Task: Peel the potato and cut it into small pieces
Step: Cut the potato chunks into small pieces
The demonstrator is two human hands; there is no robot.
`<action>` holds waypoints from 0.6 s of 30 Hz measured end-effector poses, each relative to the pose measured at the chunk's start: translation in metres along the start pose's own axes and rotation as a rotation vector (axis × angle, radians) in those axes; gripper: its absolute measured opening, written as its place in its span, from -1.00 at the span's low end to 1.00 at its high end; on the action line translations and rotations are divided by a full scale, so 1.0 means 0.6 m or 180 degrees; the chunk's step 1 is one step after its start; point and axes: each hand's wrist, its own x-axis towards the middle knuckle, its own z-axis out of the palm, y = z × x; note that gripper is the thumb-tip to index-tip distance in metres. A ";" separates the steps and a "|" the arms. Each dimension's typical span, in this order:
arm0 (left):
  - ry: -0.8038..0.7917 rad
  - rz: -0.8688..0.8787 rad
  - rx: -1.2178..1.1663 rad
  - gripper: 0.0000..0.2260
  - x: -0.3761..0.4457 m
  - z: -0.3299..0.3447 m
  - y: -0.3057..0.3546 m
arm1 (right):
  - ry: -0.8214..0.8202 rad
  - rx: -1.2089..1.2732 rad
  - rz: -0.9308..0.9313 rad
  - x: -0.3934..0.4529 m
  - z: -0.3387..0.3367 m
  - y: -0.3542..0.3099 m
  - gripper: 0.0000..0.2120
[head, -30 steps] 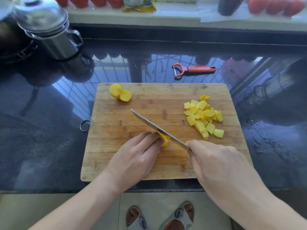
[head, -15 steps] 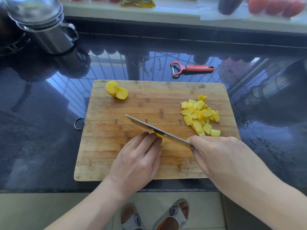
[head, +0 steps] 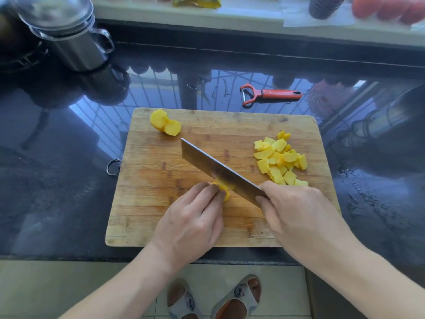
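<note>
A: What do we have under our hands?

B: Our left hand (head: 190,224) presses a small yellow potato piece (head: 222,189) onto the wooden cutting board (head: 161,180), its fingers (head: 202,192) bent and closed over the piece so only the tip shows. Our right hand (head: 296,215) is wrapped tight around the handle of the cleaver (head: 220,172), the handle itself hidden in the fist.

A: And the blade?

B: It runs from the fist toward 10 o'clock, tilted so its flat face shows, its lower part right against the held piece. The piece looks blurred there, so we cannot tell whether the edge is in it.

A: Where is the rest of the potato?

B: A heap of cut potato chunks (head: 279,158) lies at 2 o'clock on the board, just beyond our right hand. 2 peeled potato slices (head: 165,122), touching each other, sit near the far left corner at 11 o'clock.

A: Off the board?

B: A red peeler (head: 269,94) lies on the glossy black bench (head: 57,180) just past the board's far edge, at 1 o'clock. A steel pot (head: 76,40) with a glass lid stands far off at 10 o'clock. A metal ring (head: 113,167) hangs at the board's left edge.
</note>
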 end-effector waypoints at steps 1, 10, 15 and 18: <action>0.0003 0.0014 0.0009 -0.76 0.000 0.000 0.000 | 0.0027 -0.0046 -0.0046 -0.006 -0.002 -0.001 -0.78; 0.0020 -0.0005 0.0055 -0.75 0.000 0.003 -0.001 | -0.0025 -0.0461 -0.0161 -0.019 -0.004 -0.001 -0.81; 0.0010 -0.0008 0.0017 -0.75 0.001 0.003 -0.001 | -0.0161 -0.0543 -0.0054 -0.020 -0.003 -0.003 -0.73; -0.0010 -0.0038 -0.0020 -0.74 0.001 0.003 -0.002 | -0.0230 -0.0560 -0.0028 -0.003 0.012 -0.019 -0.65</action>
